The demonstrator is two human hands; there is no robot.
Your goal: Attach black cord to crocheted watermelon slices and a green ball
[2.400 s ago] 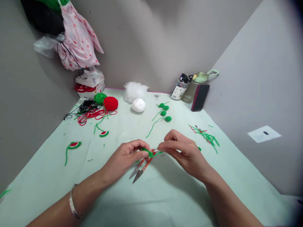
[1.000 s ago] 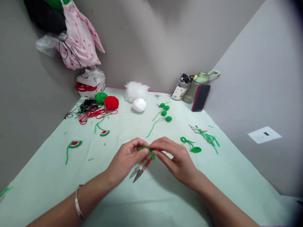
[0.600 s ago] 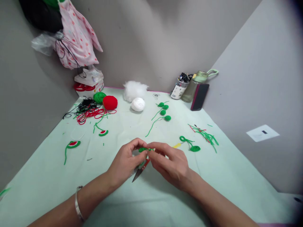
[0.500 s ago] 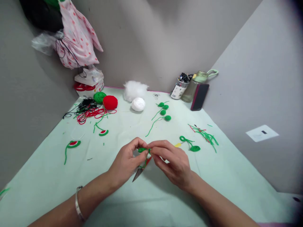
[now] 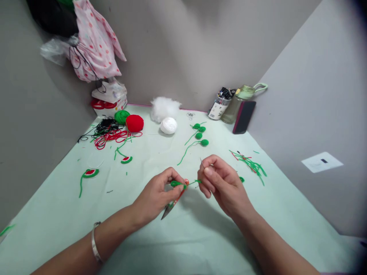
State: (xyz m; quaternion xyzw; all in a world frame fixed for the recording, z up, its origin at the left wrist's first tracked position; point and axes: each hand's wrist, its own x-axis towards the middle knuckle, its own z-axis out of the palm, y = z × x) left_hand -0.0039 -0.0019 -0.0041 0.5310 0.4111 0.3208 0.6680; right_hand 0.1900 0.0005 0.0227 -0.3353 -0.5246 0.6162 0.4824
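Between thumb and fingertips, my left hand (image 5: 160, 193) pinches a small green crochet piece (image 5: 175, 183). A short length of green yarn (image 5: 194, 182) stretches from that piece to my right hand (image 5: 222, 183). My right hand is closed, and a thin metal needle (image 5: 201, 162) sticks up out of its fingertips; its lower end is hidden by the fingers. Under my left hand lies a pair of small scissors or snips (image 5: 169, 208), the blade toward me and the orange handle (image 5: 182, 194) partly covered by the fingers.
Green crocheted balls (image 5: 204, 142) with yarn tails lie beyond my hands. Watermelon-slice pieces (image 5: 90, 173) are at left, green yarn scraps (image 5: 254, 166) at right. Red (image 5: 134, 123) and white yarn balls (image 5: 168, 125), stuffing (image 5: 164, 109), a bottle (image 5: 231, 110) and a phone (image 5: 244, 117) stand at the back.
My right hand has drawn away from my left, to the right and slightly up, with the needle now showing. Green yarn now spans the gap. My left hand stays almost in place.
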